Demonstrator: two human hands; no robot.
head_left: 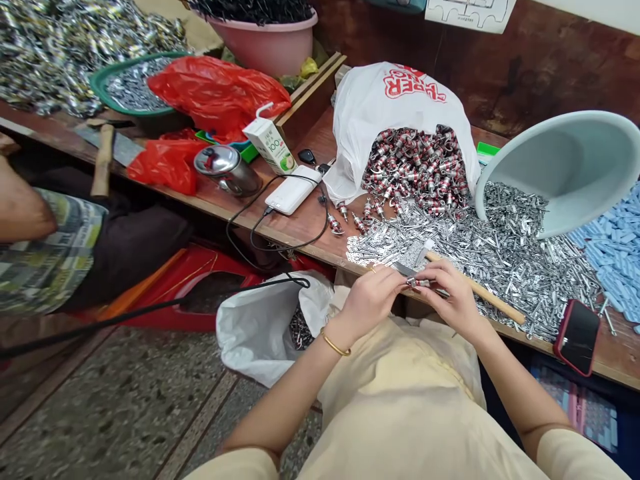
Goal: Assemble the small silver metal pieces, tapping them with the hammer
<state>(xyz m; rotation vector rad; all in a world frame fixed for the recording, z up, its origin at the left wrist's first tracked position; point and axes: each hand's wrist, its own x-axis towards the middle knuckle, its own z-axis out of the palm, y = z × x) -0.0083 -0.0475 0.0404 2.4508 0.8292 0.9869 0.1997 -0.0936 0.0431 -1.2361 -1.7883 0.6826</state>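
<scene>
Both of my hands meet at the table's front edge, pinching a small metal part with red bands (418, 283). My left hand (373, 297) grips its left end, and my right hand (453, 293) has its fingers closed round the right end. Just beyond them lies a hammer (480, 291) with a wooden handle, on a wide heap of small silver metal pieces (450, 240). Similar red-banded parts (415, 167) spill from a white plastic bag (400, 110) behind the heap.
A tilted grey bucket (575, 160), blue pieces (617, 247) and a phone (577, 337) are at the right. Leftward are a white power bank (294, 190) with cable, a drink carton (270, 145) and a metal cup (227, 170). An open white sack (255, 327) hangs below; another person's arm (23, 200) is far left.
</scene>
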